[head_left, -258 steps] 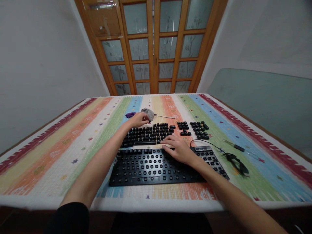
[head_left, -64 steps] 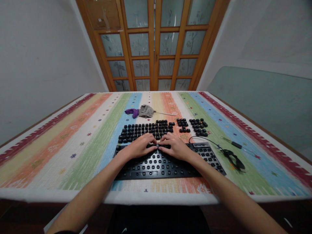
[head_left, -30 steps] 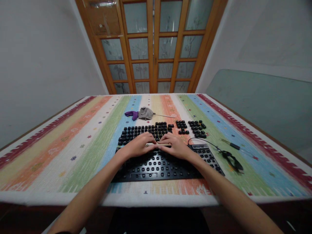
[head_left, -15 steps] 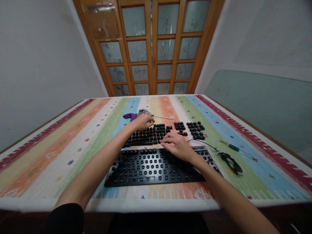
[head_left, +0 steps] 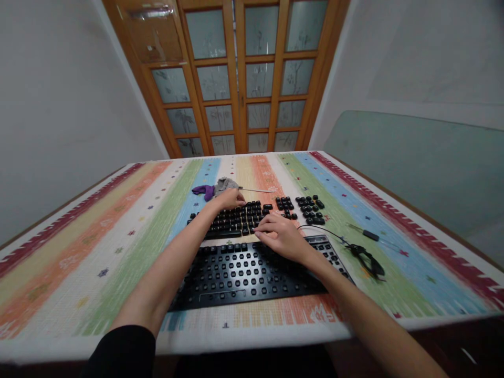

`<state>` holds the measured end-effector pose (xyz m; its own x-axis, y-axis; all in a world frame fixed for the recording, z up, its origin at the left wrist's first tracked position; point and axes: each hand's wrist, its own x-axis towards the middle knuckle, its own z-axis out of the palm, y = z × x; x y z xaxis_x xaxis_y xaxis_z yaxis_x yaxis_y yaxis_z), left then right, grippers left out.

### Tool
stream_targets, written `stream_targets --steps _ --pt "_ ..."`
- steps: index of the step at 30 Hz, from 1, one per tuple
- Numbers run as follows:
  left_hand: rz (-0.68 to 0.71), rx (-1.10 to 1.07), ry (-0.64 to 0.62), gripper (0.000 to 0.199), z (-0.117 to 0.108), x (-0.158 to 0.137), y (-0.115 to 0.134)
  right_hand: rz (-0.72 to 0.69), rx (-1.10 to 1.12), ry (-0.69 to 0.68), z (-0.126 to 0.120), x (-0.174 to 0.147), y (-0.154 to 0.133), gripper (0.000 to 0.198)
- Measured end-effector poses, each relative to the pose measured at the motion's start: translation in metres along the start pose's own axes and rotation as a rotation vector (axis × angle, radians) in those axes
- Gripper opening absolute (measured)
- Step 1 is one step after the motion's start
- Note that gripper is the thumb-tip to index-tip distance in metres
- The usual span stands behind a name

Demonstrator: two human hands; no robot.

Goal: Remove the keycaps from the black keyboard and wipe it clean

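A black keyboard base (head_left: 252, 273) with bare key posts lies near the table's front edge; several keycaps sit along its upper left row. Behind it, loose black keycaps (head_left: 224, 231) are laid out in keyboard order. My left hand (head_left: 230, 199) reaches over these to their far rows, fingers bent down and close together at the caps. My right hand (head_left: 280, 236) hovers over the upper edge of the base, fingertips and thumb drawn together beside the nearest caps. What either hand pinches, if anything, is too small or hidden to tell.
Behind the caps lie a grey and purple cloth (head_left: 203, 192) and a thin metal rod (head_left: 258, 190). To the right are a coiled black cable (head_left: 366, 260) and a screwdriver (head_left: 370, 235). Another keycap group (head_left: 311, 210) lies at the back right. A striped cloth covers the table.
The view has shifted slightly. My left hand has come down a little towards the far rows of keycaps. My right hand stays nearly in place over the keyboard base.
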<state>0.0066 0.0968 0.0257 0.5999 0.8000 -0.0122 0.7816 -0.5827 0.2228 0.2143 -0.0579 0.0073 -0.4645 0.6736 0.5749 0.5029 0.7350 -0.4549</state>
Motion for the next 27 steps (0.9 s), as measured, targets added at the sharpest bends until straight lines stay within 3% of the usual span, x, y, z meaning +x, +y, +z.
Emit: stream_targets --steps 9,14,20,24,27 --pt "-0.027 -0.026 0.017 0.02 0.002 0.002 -0.001 0.016 -0.002 -0.002 0.0 0.0 0.002 0.015" --pt "-0.002 -0.075 0.103 0.021 -0.01 -0.009 0.002 0.03 -0.006 -0.012 -0.004 0.002 0.003 0.014" --pt "0.117 -0.16 0.19 0.02 -0.023 -0.051 0.023 0.13 0.011 0.035 -0.004 0.003 0.007 0.024" --pt "0.247 -0.216 0.179 0.016 -0.016 -0.087 0.045 0.178 0.049 0.024 0.0 0.002 0.005 0.035" --pt "0.321 -0.272 0.194 0.013 -0.005 -0.11 0.06 0.16 0.077 0.004 0.004 0.001 0.001 0.032"
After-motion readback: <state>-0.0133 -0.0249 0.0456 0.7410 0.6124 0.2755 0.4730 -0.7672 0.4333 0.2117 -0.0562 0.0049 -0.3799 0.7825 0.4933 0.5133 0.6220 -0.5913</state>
